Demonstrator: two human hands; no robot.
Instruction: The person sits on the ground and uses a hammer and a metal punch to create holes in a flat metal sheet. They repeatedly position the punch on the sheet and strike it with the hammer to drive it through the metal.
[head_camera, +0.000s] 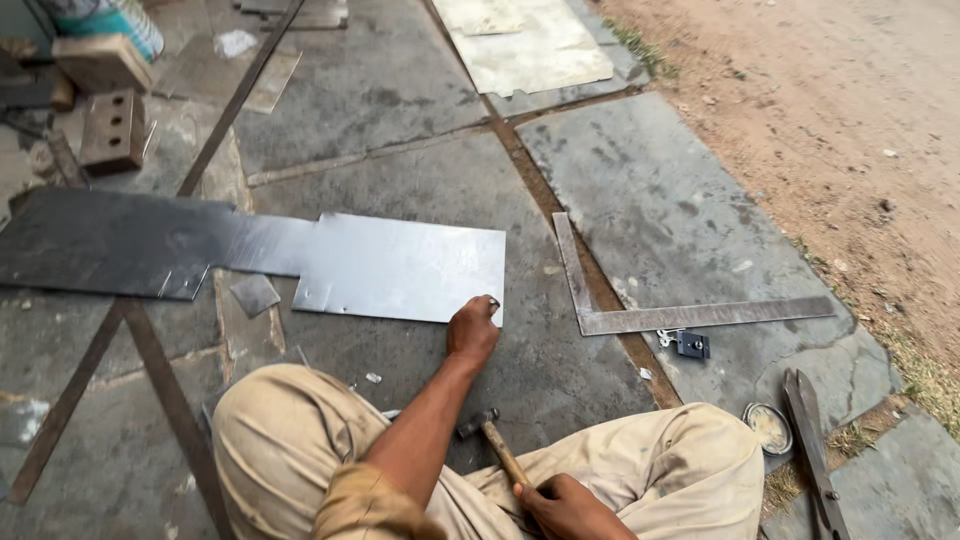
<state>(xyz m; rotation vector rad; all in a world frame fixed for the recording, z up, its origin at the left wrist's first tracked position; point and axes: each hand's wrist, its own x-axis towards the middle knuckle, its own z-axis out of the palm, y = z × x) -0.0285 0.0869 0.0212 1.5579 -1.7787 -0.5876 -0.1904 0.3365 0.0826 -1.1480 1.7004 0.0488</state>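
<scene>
My left hand (472, 328) presses the metal sheet (400, 267) corner, holding nothing; right hand (570, 505), nearer me, grips the hammer (492, 438).

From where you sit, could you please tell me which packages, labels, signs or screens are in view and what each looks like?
Printed container: top left corner, rounded, white with teal bands, cut off by the frame edge.
Round tin lid: on the stone by the right knee, flat, pale and worn; any label is too small to tell.
No signs or screens.
</scene>
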